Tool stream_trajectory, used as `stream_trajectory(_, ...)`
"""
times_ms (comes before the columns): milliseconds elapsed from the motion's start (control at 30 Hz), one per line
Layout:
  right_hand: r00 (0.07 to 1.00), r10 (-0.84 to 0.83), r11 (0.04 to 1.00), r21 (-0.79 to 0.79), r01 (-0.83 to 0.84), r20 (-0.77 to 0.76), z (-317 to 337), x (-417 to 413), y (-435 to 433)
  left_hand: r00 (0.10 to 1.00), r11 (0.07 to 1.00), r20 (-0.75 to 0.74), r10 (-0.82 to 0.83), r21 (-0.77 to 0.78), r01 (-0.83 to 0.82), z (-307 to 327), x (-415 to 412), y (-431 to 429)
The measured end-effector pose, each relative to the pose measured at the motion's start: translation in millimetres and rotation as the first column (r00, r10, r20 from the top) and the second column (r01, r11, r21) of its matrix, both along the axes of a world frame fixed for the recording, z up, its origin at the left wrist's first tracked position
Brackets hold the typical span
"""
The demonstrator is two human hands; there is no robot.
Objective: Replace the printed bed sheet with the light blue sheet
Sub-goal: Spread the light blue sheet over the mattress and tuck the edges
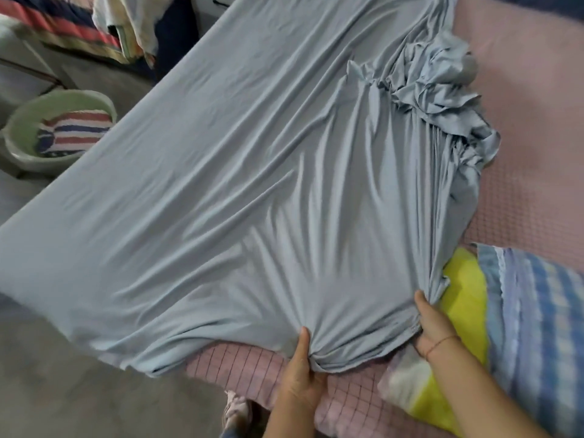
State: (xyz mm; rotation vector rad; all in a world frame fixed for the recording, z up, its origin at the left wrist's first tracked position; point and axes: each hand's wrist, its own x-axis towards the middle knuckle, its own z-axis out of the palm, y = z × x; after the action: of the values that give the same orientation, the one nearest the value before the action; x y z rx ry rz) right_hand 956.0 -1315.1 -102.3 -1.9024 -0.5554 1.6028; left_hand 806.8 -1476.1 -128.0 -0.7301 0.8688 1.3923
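Observation:
The light blue sheet (pixel 252 172) lies spread over the left part of the bed, wrinkled, with a bunched heap (pixel 442 99) along its right edge. My left hand (pixel 300 371) grips the sheet's near hem in a pinched fold. My right hand (pixel 433 324) holds the sheet's near right corner beside the pillows. The pink checked mattress pad (pixel 521 153) shows bare to the right of the sheet and under its near edge. A striped cloth (pixel 76 134) sits in a green basin on the floor; I cannot tell whether it is the printed sheet.
A yellow and white pillow (pixel 458 327) and a blue striped pillow (pixel 543 327) lie at the bed's near right. The green basin (pixel 19 128) stands on the grey floor to the left. Striped bedding and clothes (pixel 126 23) are piled at the back left. My shoe (pixel 235 409) shows below.

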Motion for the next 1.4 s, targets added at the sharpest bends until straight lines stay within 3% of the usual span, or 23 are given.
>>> stream_trajectory(133,0.992,-0.093,0.996,-0.014,0.092,-0.082,10.3,3.9,-7.7,1.0,0.999,0.019,-0.023,-0.038,0.023,8.4,14.8,-11.9)
stream_trajectory(233,0.997,-0.03,0.999,0.027,0.032,-0.077,9.6,7.6,-8.7,0.997,0.999,0.08,-0.014,-0.038,0.017,18.0,26.0,-21.1)
stream_trajectory(333,0.982,0.172,0.983,0.046,-0.176,0.075,17.3,10.2,-17.6,0.994,1.0,0.11,0.015,0.024,-0.018,26.3,32.0,-30.0)
stream_trajectory(400,0.955,0.215,0.971,0.058,-0.231,0.203,17.2,17.3,-17.5,0.992,0.996,0.114,0.048,0.075,-0.057,29.4,29.7,-33.1)
stream_trajectory(500,0.939,0.197,0.974,0.053,-0.221,0.281,15.6,23.9,-21.1,0.997,0.998,0.056,0.06,0.033,-0.062,28.8,19.5,-40.2)
stream_trajectory(733,0.887,0.174,0.982,-0.006,-0.19,0.428,12.4,32.5,-65.2,0.973,1.0,0.231,0.011,-0.03,-0.004,30.2,14.0,-67.2)
stream_trajectory(800,0.874,0.148,0.985,0.012,-0.173,0.462,12.9,33.4,-76.2,0.98,1.0,0.198,0.007,-0.024,-0.002,38.7,9.1,-75.1)
stream_trajectory(900,0.887,0.076,0.991,0.061,-0.116,0.456,16.9,35.2,-82.4,0.993,0.996,0.12,0.006,-0.092,0.006,35.7,8.6,-81.4)
stream_trajectory(1000,0.915,0.011,0.991,0.12,-0.065,0.403,24.2,36.7,-87.7,0.993,0.982,0.04,-0.112,-0.152,0.117,30.2,11.4,-82.9)
stream_trajectory(1100,0.939,-0.04,0.985,0.169,-0.02,0.341,27.1,36.2,-93.1,0.997,0.984,-0.053,-0.063,-0.17,0.054,33.3,17.1,-86.6)
stream_trajectory(1233,0.952,-0.031,0.99,0.142,-0.014,0.305,19.1,33.5,-100.6,0.991,0.978,-0.134,0.015,-0.206,-0.043,47.4,9.4,-83.7)
stream_trajectory(1400,0.968,-0.024,0.997,0.078,0.004,0.251,6.5,44.1,-98.2,0.986,0.979,-0.147,-0.076,-0.199,0.046,43.2,13.0,-92.7)
